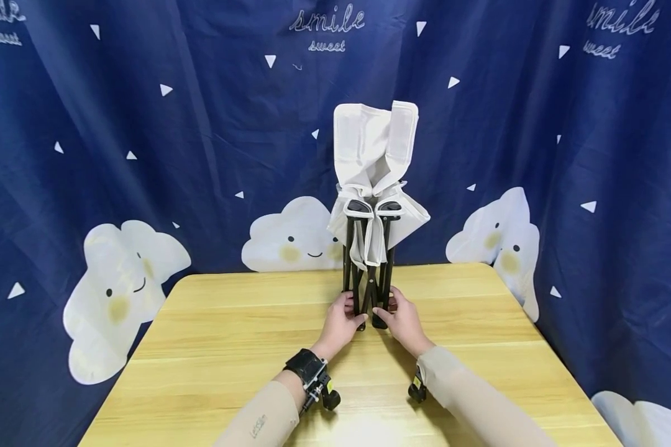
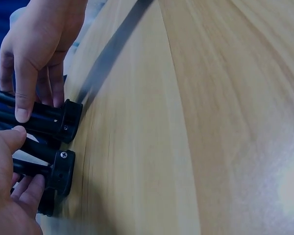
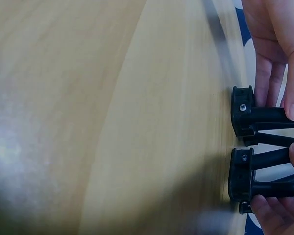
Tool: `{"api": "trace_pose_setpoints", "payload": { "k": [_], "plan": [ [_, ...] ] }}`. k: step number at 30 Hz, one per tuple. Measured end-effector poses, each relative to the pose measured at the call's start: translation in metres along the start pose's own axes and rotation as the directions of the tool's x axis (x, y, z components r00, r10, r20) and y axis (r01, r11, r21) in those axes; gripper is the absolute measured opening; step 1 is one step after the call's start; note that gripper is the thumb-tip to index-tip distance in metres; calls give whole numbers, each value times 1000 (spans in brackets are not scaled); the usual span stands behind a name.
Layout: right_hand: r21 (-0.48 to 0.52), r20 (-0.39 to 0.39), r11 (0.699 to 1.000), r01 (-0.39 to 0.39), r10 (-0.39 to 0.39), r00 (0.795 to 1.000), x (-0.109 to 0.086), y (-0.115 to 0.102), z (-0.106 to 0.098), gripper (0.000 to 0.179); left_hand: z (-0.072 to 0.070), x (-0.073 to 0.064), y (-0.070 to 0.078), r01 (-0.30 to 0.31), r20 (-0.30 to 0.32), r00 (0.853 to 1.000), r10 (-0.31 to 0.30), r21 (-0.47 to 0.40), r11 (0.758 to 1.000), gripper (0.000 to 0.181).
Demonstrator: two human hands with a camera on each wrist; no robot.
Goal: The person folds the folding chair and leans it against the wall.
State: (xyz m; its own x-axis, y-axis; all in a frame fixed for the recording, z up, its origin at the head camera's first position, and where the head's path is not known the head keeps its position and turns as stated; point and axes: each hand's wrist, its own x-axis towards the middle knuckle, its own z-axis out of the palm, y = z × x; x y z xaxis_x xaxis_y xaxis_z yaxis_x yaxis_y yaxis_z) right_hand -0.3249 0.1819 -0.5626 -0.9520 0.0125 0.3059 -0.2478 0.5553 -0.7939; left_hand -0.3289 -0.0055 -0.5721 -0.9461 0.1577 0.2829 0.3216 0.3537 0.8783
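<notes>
A folded camping chair with white fabric and dark metal legs stands upright near the table's far edge. My left hand grips its left legs low down, thumb in front and fingers behind. On the other side my right hand holds the right legs the same way. Black plastic feet with screws cap the leg ends in the left wrist view, close to the tabletop. Both hands also show in the right wrist view, the left hand above and the right hand's fingers below.
The chair and forearms are over a light wooden table. A dark blue curtain with white clouds and triangles hangs behind and at both sides. Wrist cameras are strapped on, one at the left wrist.
</notes>
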Motion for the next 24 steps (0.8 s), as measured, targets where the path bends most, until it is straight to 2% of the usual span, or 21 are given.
{"api": "trace_pose_setpoints", "payload": {
  "k": [11, 24],
  "plan": [
    [-15, 31, 1000, 9, -8, 999, 8, 2, 7, 55, -8, 4, -3, -3, -8, 1000, 3, -13, 1000, 58],
    [-56, 14, 998, 1, 0, 1000, 19, 0, 16, 60, -16, 18, -10, 10, 11, 1000, -10, -7, 1000, 52]
  ]
}}
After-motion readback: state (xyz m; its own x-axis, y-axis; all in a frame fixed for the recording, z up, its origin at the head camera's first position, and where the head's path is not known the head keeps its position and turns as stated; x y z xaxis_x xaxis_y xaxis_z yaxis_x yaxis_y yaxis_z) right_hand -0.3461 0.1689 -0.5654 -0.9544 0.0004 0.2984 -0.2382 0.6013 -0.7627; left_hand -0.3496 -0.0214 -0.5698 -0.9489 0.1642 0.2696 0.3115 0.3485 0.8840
